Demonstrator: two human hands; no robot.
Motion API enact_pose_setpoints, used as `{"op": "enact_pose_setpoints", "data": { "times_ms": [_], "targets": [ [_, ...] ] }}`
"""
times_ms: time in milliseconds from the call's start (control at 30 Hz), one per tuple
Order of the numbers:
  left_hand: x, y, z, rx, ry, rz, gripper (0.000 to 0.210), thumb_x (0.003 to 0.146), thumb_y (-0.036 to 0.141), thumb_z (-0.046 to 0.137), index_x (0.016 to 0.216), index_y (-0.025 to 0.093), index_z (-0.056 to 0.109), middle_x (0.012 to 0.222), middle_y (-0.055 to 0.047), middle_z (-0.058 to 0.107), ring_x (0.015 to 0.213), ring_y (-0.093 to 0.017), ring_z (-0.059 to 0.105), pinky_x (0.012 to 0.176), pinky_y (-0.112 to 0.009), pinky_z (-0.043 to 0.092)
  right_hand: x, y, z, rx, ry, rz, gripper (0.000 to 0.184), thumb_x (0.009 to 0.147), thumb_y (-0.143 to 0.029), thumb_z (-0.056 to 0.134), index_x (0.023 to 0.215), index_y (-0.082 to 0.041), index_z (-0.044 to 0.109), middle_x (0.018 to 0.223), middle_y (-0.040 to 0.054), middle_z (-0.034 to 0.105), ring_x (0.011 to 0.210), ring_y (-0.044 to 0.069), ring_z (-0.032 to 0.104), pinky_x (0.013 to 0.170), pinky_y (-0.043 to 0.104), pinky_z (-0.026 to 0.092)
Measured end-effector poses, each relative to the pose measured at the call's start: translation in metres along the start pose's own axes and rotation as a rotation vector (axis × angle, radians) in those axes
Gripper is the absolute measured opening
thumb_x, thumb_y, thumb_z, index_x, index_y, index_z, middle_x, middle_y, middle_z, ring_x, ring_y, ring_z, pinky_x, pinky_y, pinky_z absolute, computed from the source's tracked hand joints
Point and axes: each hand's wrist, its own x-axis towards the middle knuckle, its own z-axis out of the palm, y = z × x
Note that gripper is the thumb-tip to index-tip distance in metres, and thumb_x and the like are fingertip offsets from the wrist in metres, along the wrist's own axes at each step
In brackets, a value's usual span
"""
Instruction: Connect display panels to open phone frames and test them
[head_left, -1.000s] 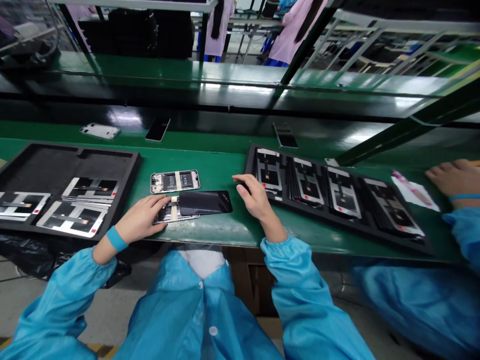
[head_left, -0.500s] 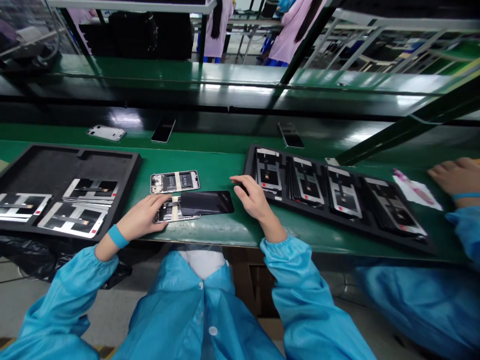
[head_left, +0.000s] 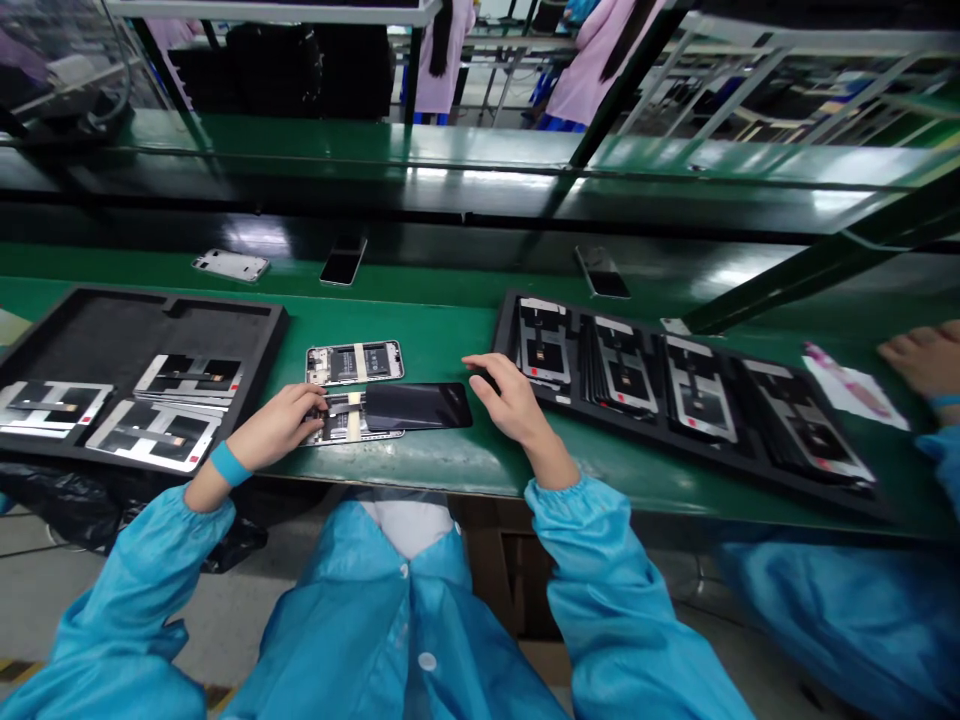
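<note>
The left hand (head_left: 274, 428) has its fingers bent at the left end of the nearer phone body (head_left: 337, 430), can't tell if that's a real grip, and the right hand (head_left: 517, 402) is loosely parted, holding nothing, just beside the screen panel (head_left: 417, 406). That screen panel's lying partly over the phone body near the desk's (head_left: 450, 462) front edge; I'd guess light, stiff, slick and crackable, so hold its long edges.

no text legible, print on the phone battery (head_left: 380, 359) too small to read
</note>
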Motion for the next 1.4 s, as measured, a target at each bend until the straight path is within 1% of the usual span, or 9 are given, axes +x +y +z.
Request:
{"op": "enact_pose_setpoints", "data": {
  "times_ms": [233,367,500,600,700,900,1067,1233,1400],
  "targets": [
    [0.006,-0.006,-0.001,-0.018,-0.072,0.011,0.028,0.100,0.034,0.041,0.090,0.019,0.062,0.128,-0.013,0.055,0.120,-0.030,0.051,0.108,-0.050,0.045,-0.002,-0.001,0.001,-0.056,-0.051,-0.072,0.040,0.100,-0.050,0.052,0.123,-0.019,0.063,0.117,0.0134,0.068,0.110,0.030,0.062,0.097,0.050,0.050],
    [0.007,-0.008,-0.003,0.003,-0.114,0.042,0.027,0.101,0.033,0.041,0.092,0.019,0.062,0.129,-0.013,0.053,0.120,-0.030,0.050,0.106,-0.049,0.044,-0.003,-0.007,0.012,-0.074,-0.215,-0.162,0.063,0.089,-0.056,0.070,0.138,-0.020,0.055,0.135,0.0157,0.062,0.127,0.034,0.055,0.109,0.055,0.044],
    [0.012,-0.006,-0.009,0.037,-0.197,0.051,0.022,0.098,0.030,0.044,0.091,0.019,0.062,0.128,-0.011,0.054,0.117,-0.029,0.051,0.105,-0.047,0.044,0.001,-0.011,0.031,-0.078,-0.401,-0.204,0.080,0.086,-0.060,0.072,0.149,-0.019,0.046,0.146,0.0182,0.055,0.138,0.037,0.048,0.113,0.058,0.041],
    [0.016,-0.001,-0.021,0.029,-0.262,0.045,0.020,0.096,0.029,0.046,0.090,0.019,0.063,0.128,-0.011,0.054,0.118,-0.028,0.051,0.105,-0.044,0.043,0.008,-0.012,0.038,-0.061,-0.455,-0.242,0.078,0.087,-0.056,0.072,0.149,-0.017,0.047,0.143,0.0193,0.057,0.134,0.037,0.051,0.111,0.058,0.043],
    [0.025,0.004,-0.042,-0.013,-0.241,0.031,0.019,0.095,0.029,0.046,0.093,0.019,0.062,0.120,-0.011,0.058,0.114,-0.025,0.055,0.103,-0.039,0.045,0.022,-0.011,0.037,-0.011,-0.463,-0.298,0.077,0.086,-0.052,0.075,0.149,-0.016,0.049,0.136,0.0186,0.062,0.124,0.035,0.057,0.105,0.055,0.047],
    [0.068,-0.010,-0.074,-0.068,-0.217,-0.136,0.018,0.092,0.032,0.050,0.098,0.019,0.061,0.096,-0.004,0.070,0.089,-0.020,0.064,0.083,-0.030,0.047,0.085,0.006,0.033,-0.082,-0.465,-0.253,0.083,0.079,-0.045,0.080,0.150,-0.016,0.049,0.143,0.0191,0.058,0.130,0.037,0.056,0.111,0.056,0.043],
    [0.101,-0.031,-0.065,-0.115,-0.193,-0.200,0.019,0.087,0.027,0.056,0.101,0.018,0.064,0.096,-0.005,0.074,0.091,-0.019,0.068,0.082,-0.028,0.049,0.123,0.023,0.034,-0.225,-0.550,-0.141,0.082,0.075,-0.037,0.081,0.147,-0.013,0.053,0.146,0.0191,0.057,0.134,0.039,0.054,0.113,0.056,0.043],
    [0.113,-0.042,-0.050,-0.192,-0.137,-0.204,0.018,0.085,0.028,0.061,0.099,0.017,0.064,0.096,-0.005,0.075,0.091,-0.020,0.069,0.084,-0.029,0.050,0.116,0.033,0.028,-0.246,-0.604,-0.070,0.080,0.074,-0.035,0.080,0.146,-0.013,0.054,0.145,0.0188,0.058,0.132,0.040,0.055,0.110,0.056,0.045],
    [0.115,-0.051,-0.043,-0.333,-0.146,-0.192,0.021,0.082,0.034,0.068,0.094,0.017,0.063,0.091,-0.005,0.075,0.087,-0.019,0.071,0.080,-0.029,0.052,0.118,0.001,0.060,-0.115,-0.375,-0.226,0.046,0.091,-0.039,0.068,0.130,-0.015,0.066,0.131,0.0157,0.067,0.124,0.033,0.060,0.108,0.050,0.045]
  ]
}}
